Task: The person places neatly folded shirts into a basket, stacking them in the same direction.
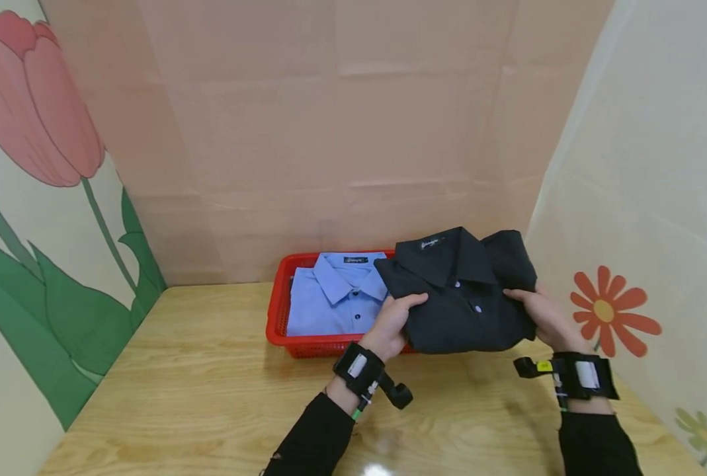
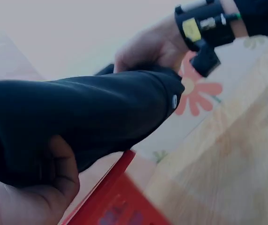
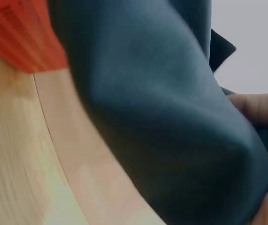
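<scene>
A folded black shirt with white buttons is held up above the table, its collar facing away from me. My left hand grips its left edge, thumb on top; in the left wrist view the left hand has its fingers curled into the cloth. On the opposite edge, my right hand pinches the shirt, and the right wrist view shows fingers gripping a fold. Left of the black shirt, a folded light blue shirt lies in a red basket. The black shirt overlaps the basket's right part and hides it.
The wooden table extends left and in front of the basket. A plain tan panel stands behind it. A tulip-printed panel borders the left side, and a white flower-printed panel stands close beyond my right hand.
</scene>
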`<state>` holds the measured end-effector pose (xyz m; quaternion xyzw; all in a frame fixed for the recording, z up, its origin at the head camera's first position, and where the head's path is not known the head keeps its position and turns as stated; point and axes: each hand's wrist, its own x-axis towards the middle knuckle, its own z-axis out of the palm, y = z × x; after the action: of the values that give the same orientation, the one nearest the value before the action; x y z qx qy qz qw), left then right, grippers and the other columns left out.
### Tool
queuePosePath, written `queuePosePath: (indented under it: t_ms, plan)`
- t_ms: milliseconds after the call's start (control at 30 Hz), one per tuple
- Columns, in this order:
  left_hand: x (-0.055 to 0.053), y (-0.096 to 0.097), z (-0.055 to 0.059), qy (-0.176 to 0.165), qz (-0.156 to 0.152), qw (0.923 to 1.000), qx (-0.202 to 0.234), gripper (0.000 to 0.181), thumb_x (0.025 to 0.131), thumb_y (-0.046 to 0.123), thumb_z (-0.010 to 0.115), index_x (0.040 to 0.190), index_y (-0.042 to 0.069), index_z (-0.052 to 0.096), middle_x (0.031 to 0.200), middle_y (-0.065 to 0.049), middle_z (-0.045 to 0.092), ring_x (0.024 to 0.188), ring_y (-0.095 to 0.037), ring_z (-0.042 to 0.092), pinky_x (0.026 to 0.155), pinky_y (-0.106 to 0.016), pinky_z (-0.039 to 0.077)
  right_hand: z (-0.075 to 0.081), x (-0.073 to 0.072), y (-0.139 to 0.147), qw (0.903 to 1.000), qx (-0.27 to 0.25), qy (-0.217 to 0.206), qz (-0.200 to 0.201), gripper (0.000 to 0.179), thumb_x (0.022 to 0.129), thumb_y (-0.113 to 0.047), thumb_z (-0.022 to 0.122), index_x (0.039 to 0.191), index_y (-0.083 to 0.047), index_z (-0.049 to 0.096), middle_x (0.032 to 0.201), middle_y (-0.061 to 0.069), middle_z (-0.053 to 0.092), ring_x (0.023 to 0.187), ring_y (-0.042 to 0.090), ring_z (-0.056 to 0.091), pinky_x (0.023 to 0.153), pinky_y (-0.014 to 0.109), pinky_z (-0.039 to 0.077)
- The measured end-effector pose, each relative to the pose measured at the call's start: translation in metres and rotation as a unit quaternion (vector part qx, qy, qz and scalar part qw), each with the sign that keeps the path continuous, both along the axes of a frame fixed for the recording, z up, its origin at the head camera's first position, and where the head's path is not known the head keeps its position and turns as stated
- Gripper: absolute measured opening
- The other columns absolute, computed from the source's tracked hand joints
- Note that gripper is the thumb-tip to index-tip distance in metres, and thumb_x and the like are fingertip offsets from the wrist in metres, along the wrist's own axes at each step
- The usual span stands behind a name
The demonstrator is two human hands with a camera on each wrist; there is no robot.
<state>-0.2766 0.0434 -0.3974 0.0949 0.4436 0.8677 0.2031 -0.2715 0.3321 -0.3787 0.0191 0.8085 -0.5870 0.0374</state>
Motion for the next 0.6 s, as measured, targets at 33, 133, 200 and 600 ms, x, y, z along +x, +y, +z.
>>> queuePosePath:
  t_ms: [33,133,200,600]
  plan:
    - [-0.001,-0.005,0.0,0.0,-0.001,1.0,-0.005,0.031,0.089,0.012,0.067,0.119,0.012,0.061,0.113,-0.001,0.069,0.095,-0.013,0.067,0.084,-0.029,0.054,0.001,0.0,-0.004,0.9999,-0.01,0.004,0.0,0.088,0.102,-0.042,0.047,0.155,0.001,-0.009,0.15,0.024,0.022,0.093,0.001,0.058,0.081,0.024,0.056]
    - [-0.006,-0.019,0.0,0.001,-0.006,0.9998,-0.022,0.032,0.089,0.011,0.066,0.12,0.012,0.059,0.112,-0.001,0.068,0.094,-0.014,0.067,0.083,-0.03,0.054,0.005,0.003,-0.015,0.9995,-0.026,0.017,0.003,0.084,0.102,-0.04,0.049,0.155,0.002,-0.002,0.142,0.021,0.032,0.091,0.002,0.061,0.081,0.026,0.057]
    - [-0.008,-0.028,0.0,0.005,-0.007,0.9994,-0.033,0.032,0.091,0.011,0.065,0.122,0.011,0.058,0.112,-0.002,0.068,0.093,-0.015,0.067,0.082,-0.03,0.055,0.008,0.005,-0.022,0.9992,-0.029,0.027,0.008,0.082,0.102,-0.039,0.049,0.154,0.003,0.002,0.138,0.018,0.035,0.092,0.002,0.062,0.081,0.026,0.057]
    - [-0.008,-0.082,0.007,0.021,0.018,0.9957,-0.088,0.038,0.096,0.026,0.063,0.13,0.012,0.053,0.115,-0.001,0.066,0.097,-0.015,0.065,0.087,-0.032,0.053,0.008,0.004,-0.07,0.993,-0.107,0.051,0.008,0.067,0.101,-0.03,0.055,0.15,-0.001,0.02,0.122,-0.001,0.048,0.092,0.005,0.064,0.082,0.023,0.055]
